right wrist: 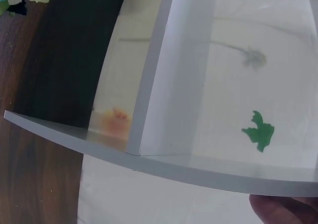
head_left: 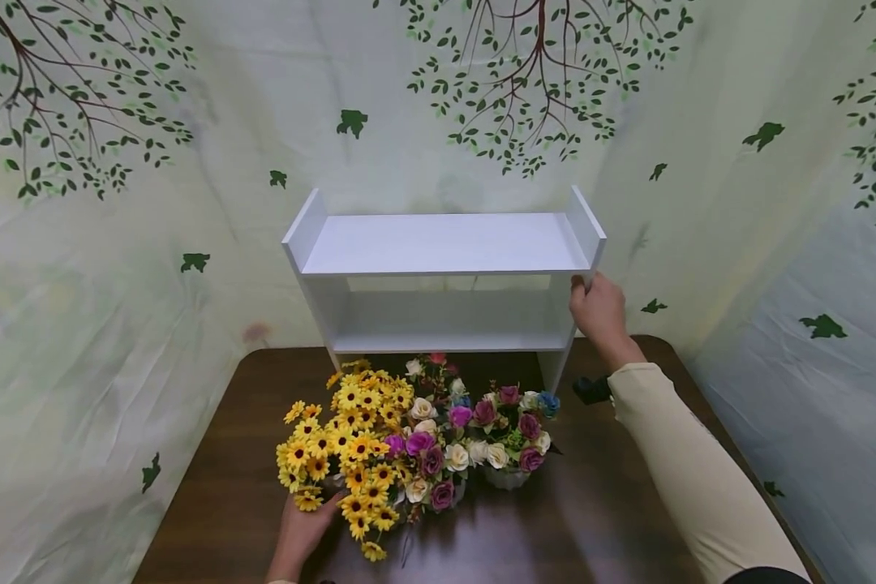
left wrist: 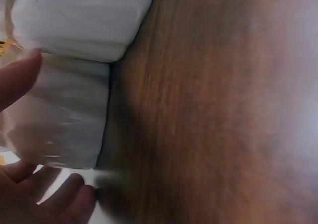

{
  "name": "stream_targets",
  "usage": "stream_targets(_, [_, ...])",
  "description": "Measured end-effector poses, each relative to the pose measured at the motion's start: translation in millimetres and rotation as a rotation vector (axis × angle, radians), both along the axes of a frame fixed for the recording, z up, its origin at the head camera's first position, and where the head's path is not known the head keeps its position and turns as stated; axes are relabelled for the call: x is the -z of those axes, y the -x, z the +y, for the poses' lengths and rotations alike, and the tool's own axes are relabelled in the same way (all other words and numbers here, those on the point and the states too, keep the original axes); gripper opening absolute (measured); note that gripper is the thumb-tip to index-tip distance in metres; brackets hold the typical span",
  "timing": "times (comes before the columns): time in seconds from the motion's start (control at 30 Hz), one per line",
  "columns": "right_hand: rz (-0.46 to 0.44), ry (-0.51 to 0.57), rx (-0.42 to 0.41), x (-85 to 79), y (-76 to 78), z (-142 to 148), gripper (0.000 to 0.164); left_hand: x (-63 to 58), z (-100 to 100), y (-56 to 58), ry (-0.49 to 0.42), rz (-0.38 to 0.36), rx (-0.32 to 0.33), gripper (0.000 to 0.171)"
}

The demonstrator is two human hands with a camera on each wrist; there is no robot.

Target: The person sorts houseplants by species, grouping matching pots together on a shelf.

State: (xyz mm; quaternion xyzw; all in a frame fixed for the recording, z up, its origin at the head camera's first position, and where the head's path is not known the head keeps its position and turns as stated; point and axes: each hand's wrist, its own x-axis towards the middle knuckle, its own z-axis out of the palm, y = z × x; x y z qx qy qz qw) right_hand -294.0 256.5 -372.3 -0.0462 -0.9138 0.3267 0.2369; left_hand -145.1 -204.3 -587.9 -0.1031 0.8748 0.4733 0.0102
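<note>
A white two-tier shelf (head_left: 441,243) stands at the back of the table. My right hand (head_left: 604,318) grips its right side panel just below the top board; in the right wrist view the fingers (right wrist: 280,209) lie against the panel's outer face. My left hand (head_left: 305,531) is low at the left of a bunch of yellow daisy-like flowers (head_left: 365,405). In the left wrist view it holds a white flowerpot (left wrist: 64,110), thumb on one side and fingers on the other. Another white pot (left wrist: 84,20) touches it. The blossoms hide part of this hand in the head view.
Pots of mixed roses (head_left: 431,454) and purple and cream roses (head_left: 511,430) stand right of the yellow flowers, in front of the shelf. The brown table (head_left: 555,519) has rounded back corners. A leaf-printed curtain (head_left: 438,154) hangs behind it.
</note>
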Motion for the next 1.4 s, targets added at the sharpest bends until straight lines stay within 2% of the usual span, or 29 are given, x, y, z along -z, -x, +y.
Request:
stream_targets(0.13, [-0.008, 0.01, -0.007, 0.8, -0.7, -2, 0.034, 2.9, -5, 0.5, -0.059, -0.034, 0.025, 0.072])
stream_targets(0.23, [-0.01, 0.009, -0.008, 1.5, -1.3, -2, 0.035, 5.8, -10, 3.4, -0.1, -0.028, 0.065, 0.067])
stream_targets(0.3, [-0.007, 0.004, -0.003, 1.8, -2.1, -3, 0.034, 7.5, -13, 6.3, -0.081, -0.006, 0.101, 0.064])
stream_targets(0.37, [-0.003, -0.002, 0.0, 1.7, -2.8, -3, 0.033, 8.4, -16, 8.1, -0.047, 0.022, 0.107, 0.066])
stream_targets(0.43, [0.001, -0.01, -0.002, 1.8, -3.8, -4, 0.033, 8.8, -19, 7.3, -0.022, 0.045, 0.093, 0.07])
stream_targets(0.53, [-0.008, -0.006, -0.014, 2.4, -4.9, -4, 0.032, 8.4, -23, 1.8, 0.004, 0.044, 0.024, 0.075])
stream_targets(0.7, [-0.031, -0.005, -0.003, 3.4, -7.1, -4, 0.032, 5.9, -28, -6.2, 0.007, 0.033, -0.039, 0.082])
stream_targets(0.8, [-0.047, -0.001, -0.001, 1.6, -6.5, -4, 0.032, -0.7, -31, -9.0, -0.015, 0.041, -0.074, 0.087])
stream_targets(0.93, [-0.052, 0.029, -0.04, -3.7, -2.8, -3, 0.034, -23.5, -44, -9.2, -0.021, 0.087, -0.117, 0.093])
stream_targets(1.1, [-0.043, 0.071, -0.07, -5.7, -2.4, 3, 0.036, -72.3, -61, -8.2, 0.015, 0.141, -0.119, 0.097])
stream_targets(1.23, [-0.049, 0.027, -0.061, -2.6, -3.8, 7, 0.036, -114.3, -61, -5.8, 0.069, 0.219, -0.079, 0.098])
stream_targets(1.4, [-0.028, 0.011, -0.071, 1.3, -1.9, 6, 0.03, -161.8, -56, -1.6, 0.131, 0.371, -0.02, 0.101])
